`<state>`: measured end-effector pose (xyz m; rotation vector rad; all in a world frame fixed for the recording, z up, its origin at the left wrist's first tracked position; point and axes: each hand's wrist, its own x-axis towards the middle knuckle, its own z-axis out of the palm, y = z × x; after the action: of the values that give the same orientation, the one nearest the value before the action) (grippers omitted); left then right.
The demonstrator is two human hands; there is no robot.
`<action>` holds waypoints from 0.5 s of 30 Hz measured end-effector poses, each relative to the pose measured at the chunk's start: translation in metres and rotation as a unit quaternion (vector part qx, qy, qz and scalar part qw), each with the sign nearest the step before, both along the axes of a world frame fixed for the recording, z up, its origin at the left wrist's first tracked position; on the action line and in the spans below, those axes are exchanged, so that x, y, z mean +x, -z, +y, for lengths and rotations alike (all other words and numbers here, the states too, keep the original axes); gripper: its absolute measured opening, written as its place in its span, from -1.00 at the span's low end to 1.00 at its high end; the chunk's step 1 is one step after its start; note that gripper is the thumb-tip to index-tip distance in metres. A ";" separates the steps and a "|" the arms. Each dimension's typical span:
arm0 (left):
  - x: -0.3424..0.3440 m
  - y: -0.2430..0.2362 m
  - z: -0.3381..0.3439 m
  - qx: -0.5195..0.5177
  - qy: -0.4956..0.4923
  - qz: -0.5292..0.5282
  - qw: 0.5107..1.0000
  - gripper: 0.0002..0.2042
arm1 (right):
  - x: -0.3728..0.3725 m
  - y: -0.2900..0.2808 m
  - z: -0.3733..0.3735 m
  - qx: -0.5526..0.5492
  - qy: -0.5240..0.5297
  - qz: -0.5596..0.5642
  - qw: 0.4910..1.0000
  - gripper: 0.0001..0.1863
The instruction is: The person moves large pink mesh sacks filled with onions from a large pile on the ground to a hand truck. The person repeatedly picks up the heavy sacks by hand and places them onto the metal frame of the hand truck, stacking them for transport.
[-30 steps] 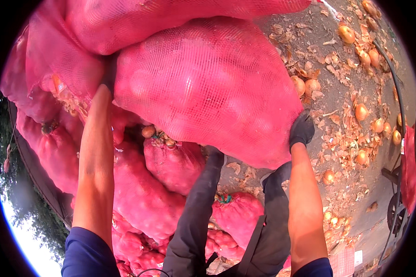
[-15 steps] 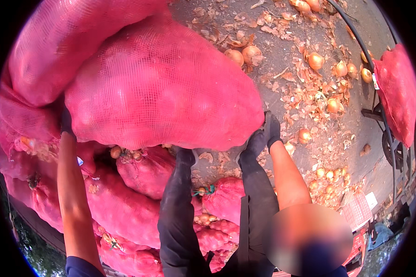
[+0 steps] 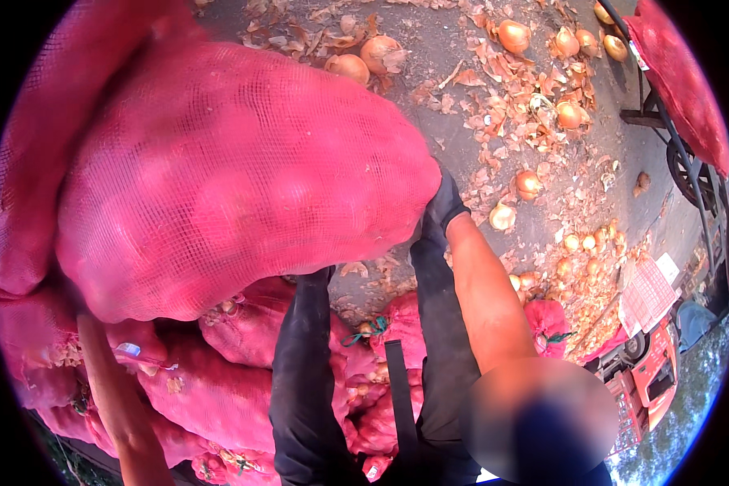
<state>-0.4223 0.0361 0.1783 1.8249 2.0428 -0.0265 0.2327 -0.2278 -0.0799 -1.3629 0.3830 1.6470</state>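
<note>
A large pink mesh sack of onions [image 3: 243, 178] lies between my arms, held up in front of my legs. My right hand [image 3: 445, 201], in a dark glove, is closed around the sack's right end, its fingertips hidden by the mesh. At the lower left end, my left hand [image 3: 71, 298] presses in against the sack; most of it is hidden by the bulge and blurred. Another full pink sack [image 3: 36, 170] stands against the left side of the held one.
More filled sacks [image 3: 211, 389] are piled low on the left and between my legs. Loose onions [image 3: 528, 185] and dry skins litter the ground to the right. A wheeled cart [image 3: 688, 174] carries a pink sack [image 3: 680, 77] at far right; a red vehicle [image 3: 654, 373] stands below it.
The held sack has moved left and slightly toward me, its left end dropping lower. Both hands have gone left with it. The view has shifted, bringing the red vehicle further in.
</note>
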 end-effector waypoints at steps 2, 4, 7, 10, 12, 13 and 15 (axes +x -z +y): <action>-0.002 -0.001 -0.002 -0.003 0.000 -0.002 1.000 -0.60 | 0.001 -0.011 0.006 0.004 -0.073 -0.057 0.996 -0.65; -0.004 -0.001 -0.003 -0.006 0.005 -0.001 1.000 -0.60 | 0.003 -0.009 0.002 0.064 -0.134 -0.121 0.981 -0.66; -0.004 0.001 -0.001 -0.010 0.015 -0.003 1.000 -0.60 | 0.002 0.003 -0.005 0.075 -0.064 -0.087 0.991 -0.66; -0.007 -0.003 -0.003 -0.011 0.019 -0.002 1.000 -0.60 | 0.003 0.011 -0.008 0.078 -0.107 -0.145 0.981 -0.68; -0.007 -0.003 -0.002 -0.012 0.020 -0.002 1.000 -0.60 | 0.006 0.015 -0.010 0.086 -0.118 -0.147 0.978 -0.68; -0.007 -0.003 -0.001 -0.011 0.022 -0.004 1.000 -0.60 | 0.007 0.015 -0.008 0.087 -0.112 -0.138 0.980 -0.68; -0.006 -0.004 0.001 -0.012 0.025 0.000 1.000 -0.60 | 0.007 0.015 -0.005 0.071 -0.051 -0.075 0.993 -0.67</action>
<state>-0.4280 0.0373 0.1820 1.8606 1.9882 -0.0653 0.2397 -0.2333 -0.0952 -1.4078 0.1074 1.6093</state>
